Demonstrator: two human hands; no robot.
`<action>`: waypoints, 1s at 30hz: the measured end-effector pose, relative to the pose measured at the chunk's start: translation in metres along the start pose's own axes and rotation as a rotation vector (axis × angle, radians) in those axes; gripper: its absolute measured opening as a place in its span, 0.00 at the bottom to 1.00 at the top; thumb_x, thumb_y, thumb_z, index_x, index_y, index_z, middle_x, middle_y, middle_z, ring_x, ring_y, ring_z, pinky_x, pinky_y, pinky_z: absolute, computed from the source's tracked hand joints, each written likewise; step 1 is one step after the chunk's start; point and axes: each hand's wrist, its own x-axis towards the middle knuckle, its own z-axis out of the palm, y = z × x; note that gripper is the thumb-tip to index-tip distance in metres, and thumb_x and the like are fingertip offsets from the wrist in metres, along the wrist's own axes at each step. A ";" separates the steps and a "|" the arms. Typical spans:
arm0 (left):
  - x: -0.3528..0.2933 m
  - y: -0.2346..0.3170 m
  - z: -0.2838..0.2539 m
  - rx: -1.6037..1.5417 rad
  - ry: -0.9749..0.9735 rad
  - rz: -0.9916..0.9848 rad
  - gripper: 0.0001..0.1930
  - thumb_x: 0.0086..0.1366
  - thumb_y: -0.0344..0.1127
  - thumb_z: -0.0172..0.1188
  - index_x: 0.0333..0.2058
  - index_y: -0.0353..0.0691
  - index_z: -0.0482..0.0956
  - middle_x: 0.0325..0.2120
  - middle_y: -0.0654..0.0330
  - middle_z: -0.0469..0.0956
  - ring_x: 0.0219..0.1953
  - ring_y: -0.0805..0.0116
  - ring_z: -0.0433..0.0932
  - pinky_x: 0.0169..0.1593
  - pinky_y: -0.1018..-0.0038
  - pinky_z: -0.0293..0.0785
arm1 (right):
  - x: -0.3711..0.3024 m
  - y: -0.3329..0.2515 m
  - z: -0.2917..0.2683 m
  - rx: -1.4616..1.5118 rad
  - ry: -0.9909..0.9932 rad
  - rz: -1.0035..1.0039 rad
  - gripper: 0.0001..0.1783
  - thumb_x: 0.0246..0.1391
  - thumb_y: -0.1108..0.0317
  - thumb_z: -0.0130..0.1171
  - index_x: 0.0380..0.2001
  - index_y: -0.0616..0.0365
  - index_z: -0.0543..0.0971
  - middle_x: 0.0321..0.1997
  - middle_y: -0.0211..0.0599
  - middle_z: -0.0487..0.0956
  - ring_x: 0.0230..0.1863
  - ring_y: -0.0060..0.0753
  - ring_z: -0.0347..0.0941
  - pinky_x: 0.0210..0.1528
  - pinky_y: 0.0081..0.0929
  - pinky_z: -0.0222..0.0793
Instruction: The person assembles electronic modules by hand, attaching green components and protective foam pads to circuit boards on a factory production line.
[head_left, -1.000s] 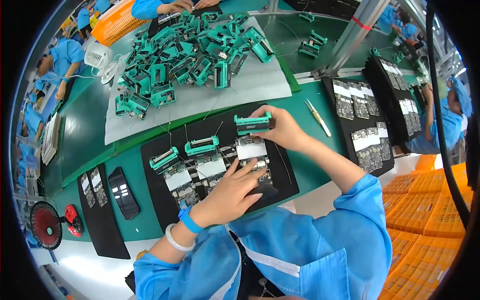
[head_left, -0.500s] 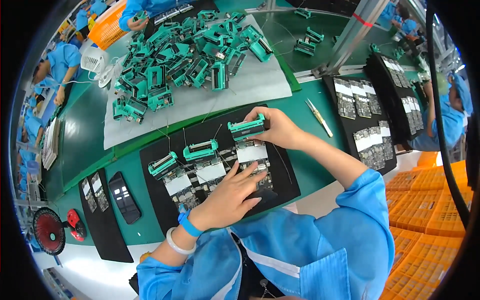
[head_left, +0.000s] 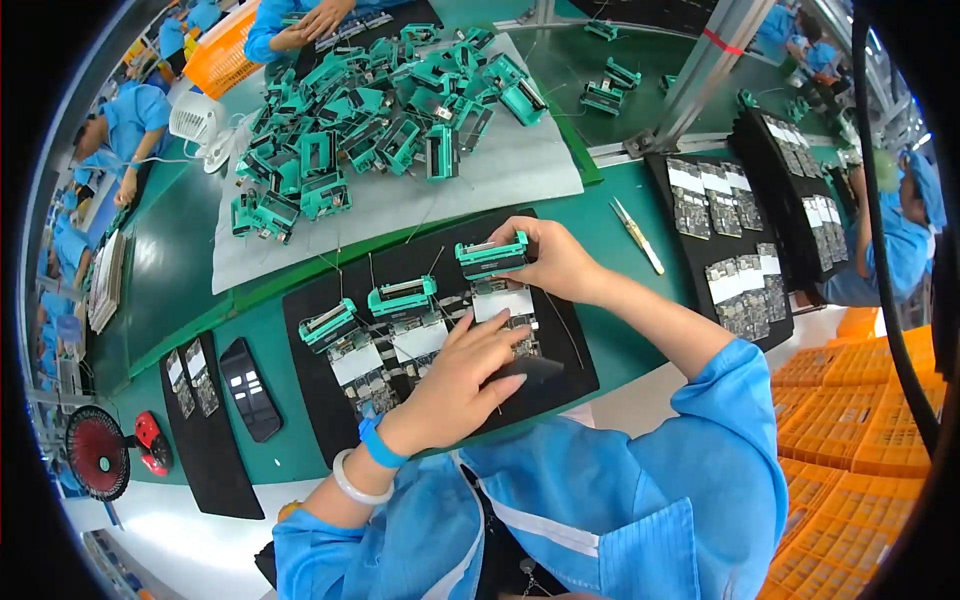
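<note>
My right hand (head_left: 553,262) grips the end of a green plastic printer-like module (head_left: 492,257) with a dark front, at the top of a circuit board (head_left: 503,299) with a white label area. My left hand (head_left: 467,372) lies over that board with fingers stretched out, its fingertips on or just above the board; the palm hides part of it. To the left, two similar green modules (head_left: 402,296) (head_left: 328,325) sit at the top ends of two more circuit boards (head_left: 358,365) (head_left: 420,340). All lie on a black foam mat (head_left: 560,350).
Many green modules (head_left: 400,140) are heaped on a white sheet (head_left: 530,180) beyond the mat. Tweezers (head_left: 638,237) lie on the right. Black mats with circuit boards (head_left: 690,195) stand farther right. A phone (head_left: 249,388) and a small fan (head_left: 98,453) are left. A co-worker's hands (head_left: 312,25) show at the back.
My left hand has shifted slightly, its fingers drawn closer together over the board. My right hand stays on the green module. The co-worker's hands at the back have moved right.
</note>
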 end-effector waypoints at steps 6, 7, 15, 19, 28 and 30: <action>0.011 0.006 0.015 0.308 0.475 0.092 0.15 0.53 0.23 0.64 0.42 0.30 0.80 0.42 0.50 0.80 0.44 0.49 0.79 0.47 0.61 0.77 | -0.003 0.002 0.004 -0.034 0.014 0.001 0.18 0.47 0.86 0.66 0.42 0.63 0.75 0.45 0.31 0.77 0.42 0.18 0.75 0.44 0.21 0.76; 0.013 0.004 0.018 0.309 0.475 0.092 0.15 0.53 0.23 0.64 0.42 0.30 0.80 0.42 0.50 0.80 0.44 0.49 0.79 0.47 0.61 0.77 | -0.004 0.003 0.003 -0.038 0.027 -0.003 0.19 0.45 0.86 0.66 0.41 0.62 0.75 0.46 0.31 0.77 0.43 0.18 0.74 0.45 0.21 0.75; 0.027 -0.026 0.032 0.715 0.558 0.163 0.15 0.53 0.26 0.59 0.41 0.28 0.80 0.41 0.48 0.80 0.47 0.53 0.79 0.44 0.67 0.80 | -0.004 -0.002 0.003 -0.086 0.059 -0.038 0.18 0.43 0.84 0.68 0.38 0.61 0.76 0.46 0.30 0.78 0.42 0.17 0.72 0.42 0.20 0.71; 0.032 -0.024 0.032 0.710 0.612 0.174 0.09 0.54 0.22 0.64 0.35 0.29 0.81 0.37 0.51 0.80 0.42 0.54 0.81 0.42 0.66 0.80 | -0.004 -0.001 0.002 -0.075 0.060 -0.071 0.18 0.43 0.84 0.67 0.39 0.62 0.76 0.43 0.30 0.78 0.41 0.17 0.72 0.43 0.20 0.71; 0.036 -0.025 0.035 0.701 0.629 0.177 0.05 0.54 0.22 0.64 0.31 0.29 0.81 0.35 0.51 0.81 0.40 0.55 0.81 0.40 0.66 0.80 | 0.000 0.006 0.003 -0.069 0.077 -0.168 0.18 0.41 0.79 0.70 0.37 0.61 0.77 0.36 0.35 0.78 0.36 0.26 0.72 0.40 0.25 0.69; 0.036 -0.026 0.034 0.700 0.641 0.183 0.05 0.54 0.22 0.64 0.30 0.29 0.80 0.35 0.51 0.81 0.40 0.55 0.81 0.40 0.66 0.80 | 0.000 0.001 0.001 -0.074 0.071 -0.196 0.18 0.41 0.80 0.70 0.37 0.61 0.77 0.37 0.36 0.78 0.36 0.27 0.73 0.40 0.25 0.69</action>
